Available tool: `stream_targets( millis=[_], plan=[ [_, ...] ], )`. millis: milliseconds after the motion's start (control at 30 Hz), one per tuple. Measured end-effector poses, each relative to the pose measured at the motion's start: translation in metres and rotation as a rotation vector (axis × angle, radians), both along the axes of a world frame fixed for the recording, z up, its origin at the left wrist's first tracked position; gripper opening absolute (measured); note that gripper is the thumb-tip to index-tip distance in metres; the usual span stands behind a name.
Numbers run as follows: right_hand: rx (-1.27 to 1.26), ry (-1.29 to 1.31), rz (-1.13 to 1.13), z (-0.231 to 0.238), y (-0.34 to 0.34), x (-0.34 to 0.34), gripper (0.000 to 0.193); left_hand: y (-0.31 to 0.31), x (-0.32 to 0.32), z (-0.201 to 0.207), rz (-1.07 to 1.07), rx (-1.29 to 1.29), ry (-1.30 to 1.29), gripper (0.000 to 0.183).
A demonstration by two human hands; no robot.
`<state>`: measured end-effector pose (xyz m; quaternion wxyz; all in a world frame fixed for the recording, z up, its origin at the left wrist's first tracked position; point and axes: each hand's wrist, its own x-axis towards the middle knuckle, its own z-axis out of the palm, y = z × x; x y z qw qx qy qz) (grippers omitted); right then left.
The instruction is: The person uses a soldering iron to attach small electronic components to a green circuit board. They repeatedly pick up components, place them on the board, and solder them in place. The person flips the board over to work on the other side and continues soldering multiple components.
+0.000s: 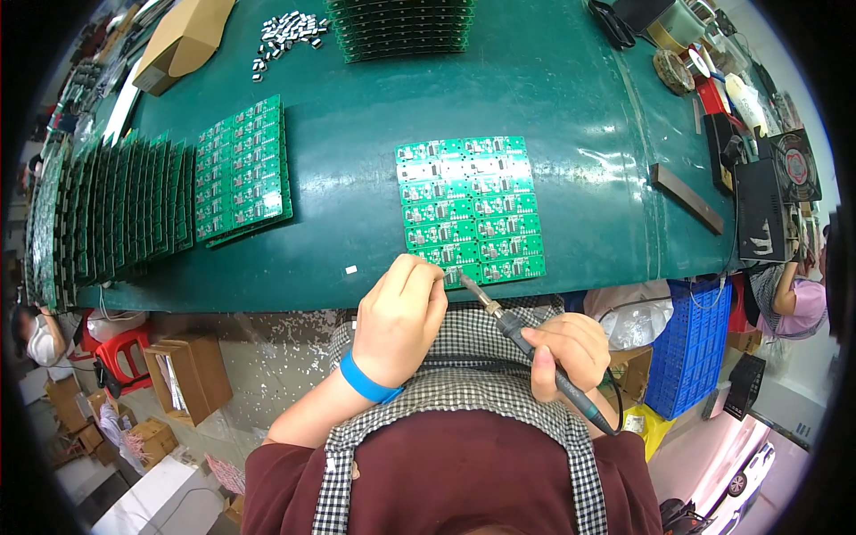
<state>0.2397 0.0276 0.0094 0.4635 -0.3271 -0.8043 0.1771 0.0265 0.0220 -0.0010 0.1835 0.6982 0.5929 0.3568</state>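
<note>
A green circuit board panel (470, 212) with rows of small components lies flat on the table in front of me. My right hand (572, 353) is wrapped round the handle of a soldering iron (510, 325), whose tip reaches the panel's near edge, left of its middle. My left hand (398, 317), with a blue band on its wrist, is closed in a pinch at the panel's near left corner. Whatever is between those fingertips is too small or hidden to make out.
Upright circuit boards (134, 196) fill the left of the green table (348, 116), and another stack (401, 27) stands at the back. Small loose components (292, 31) lie near a cardboard box (185, 40). To the right are a dark bar (687, 198) and a black fan unit (777, 196).
</note>
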Motion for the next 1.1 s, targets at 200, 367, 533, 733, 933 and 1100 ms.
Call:
stream_targets(
  millis=[200,367,533,733,933,1100],
  plan=[
    [0.006,-0.001,-0.002,-0.001,-0.002,-0.002,0.012,-0.002,0.000,0.002,-0.010,-0.004,0.005,0.017],
    [0.022,-0.002,0.004,-0.002,-0.003,-0.003,0.012,-0.004,0.001,-0.001,-0.036,-0.008,0.004,0.015],
    [0.028,-0.007,0.010,-0.002,-0.009,-0.002,0.012,-0.005,0.001,0.001,-0.054,-0.008,0.046,0.014],
    [0.108,0.080,-0.080,-0.005,-0.014,0.011,0.017,-0.004,-0.006,0.007,0.026,0.052,0.001,0.014],
    [-0.105,0.001,-0.404,-0.022,0.009,0.009,0.037,-0.004,-0.025,0.004,0.226,-0.227,0.079,0.023],
    [-0.308,0.058,-0.407,-0.040,0.027,-0.015,0.045,-0.003,-0.021,-0.002,0.140,-0.305,-0.132,0.030]
  ],
)
